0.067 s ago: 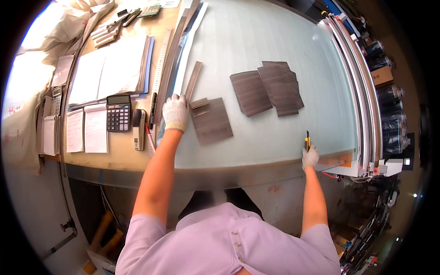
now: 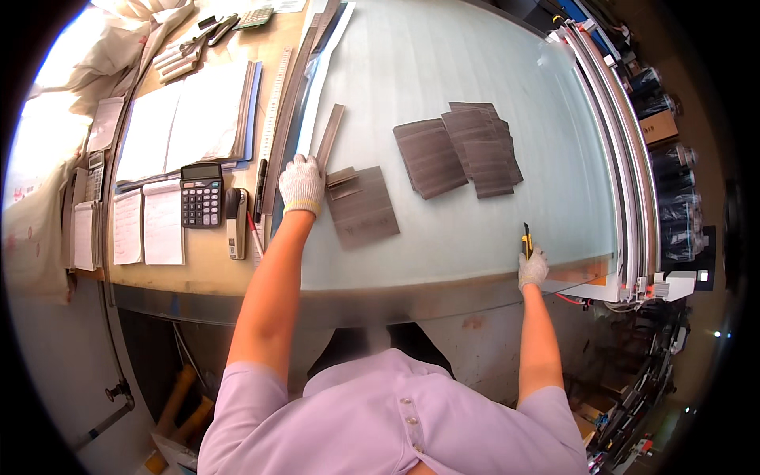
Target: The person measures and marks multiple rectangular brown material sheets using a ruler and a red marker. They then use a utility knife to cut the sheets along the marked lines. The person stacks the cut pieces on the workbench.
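My left hand [image 2: 302, 185], in a white knit glove, is at the left side of the glass-like tabletop [image 2: 364, 71]. Its fingers are curled downward beside the lower end of a narrow dark strip [image 2: 330, 133]; what they grip, if anything, is hidden. Just right of it lies a dark brown square sheet [image 2: 368, 214] with small cut pieces [image 2: 344, 184] on its upper left corner. My right hand [image 2: 533, 268], also gloved, is closed round a yellow and black utility knife [image 2: 527, 239], blade pointing away, near the front edge. Farther off lie overlapping dark sheets [image 2: 431, 158].
Along the left run long dark strips [image 2: 291, 119] and a white ruler [image 2: 275, 107]. Beyond them are a calculator [image 2: 202, 198], a stapler [image 2: 237, 222], a black marker [image 2: 260, 190], a red pen [image 2: 255, 233] and open papers [image 2: 190, 115]. Metal rails [image 2: 625, 158] border the right side.
My left hand has shifted slightly away from me along the narrow strip. My right hand still holds the utility knife in nearly the same place. The whole view has shifted slightly.
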Demonstrator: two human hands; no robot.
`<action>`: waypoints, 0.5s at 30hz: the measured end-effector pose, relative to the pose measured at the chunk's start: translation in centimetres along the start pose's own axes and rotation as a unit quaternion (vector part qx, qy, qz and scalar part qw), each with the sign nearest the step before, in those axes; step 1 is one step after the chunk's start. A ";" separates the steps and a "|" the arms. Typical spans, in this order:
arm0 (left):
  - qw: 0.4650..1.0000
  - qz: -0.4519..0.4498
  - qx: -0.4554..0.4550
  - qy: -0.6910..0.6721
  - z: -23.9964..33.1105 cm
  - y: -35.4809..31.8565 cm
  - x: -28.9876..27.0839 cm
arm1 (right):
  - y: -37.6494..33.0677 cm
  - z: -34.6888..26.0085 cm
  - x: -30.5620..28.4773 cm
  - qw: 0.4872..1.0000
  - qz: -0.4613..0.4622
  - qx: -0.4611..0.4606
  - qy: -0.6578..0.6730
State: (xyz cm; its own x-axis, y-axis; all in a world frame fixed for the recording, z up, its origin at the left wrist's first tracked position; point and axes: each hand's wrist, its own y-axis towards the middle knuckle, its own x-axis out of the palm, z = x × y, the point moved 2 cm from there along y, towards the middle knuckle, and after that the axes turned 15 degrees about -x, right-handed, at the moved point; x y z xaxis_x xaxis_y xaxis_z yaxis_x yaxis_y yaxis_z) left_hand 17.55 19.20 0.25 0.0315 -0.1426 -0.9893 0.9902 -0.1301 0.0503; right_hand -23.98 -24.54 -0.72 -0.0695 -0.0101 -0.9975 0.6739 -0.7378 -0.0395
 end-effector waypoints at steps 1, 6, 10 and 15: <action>1.000 -0.004 -0.007 0.009 0.3 0.6 0.4 | -0.2 -0.9 0.2 1.000 0.017 -0.010 -0.018; 0.998 0.008 0.001 0.067 1.0 1.5 1.8 | -2.7 -9.4 0.3 0.988 0.101 -0.114 -0.020; 0.996 -0.027 -0.013 0.087 2.3 1.2 0.9 | -5.0 -14.4 2.1 0.965 0.132 -0.204 0.098; 0.997 -0.044 -0.047 0.039 3.2 1.8 0.2 | -5.5 -17.8 1.5 0.938 0.129 -0.266 0.180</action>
State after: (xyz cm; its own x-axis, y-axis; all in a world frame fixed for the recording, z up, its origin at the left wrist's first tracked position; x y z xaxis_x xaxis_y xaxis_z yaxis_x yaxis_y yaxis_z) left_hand 18.96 15.81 0.55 -0.0492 -0.0567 -0.9972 0.9979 -0.0450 -0.0467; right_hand -14.71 -8.52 -3.07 0.3346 0.1566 -0.9293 0.9126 -0.2996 0.2781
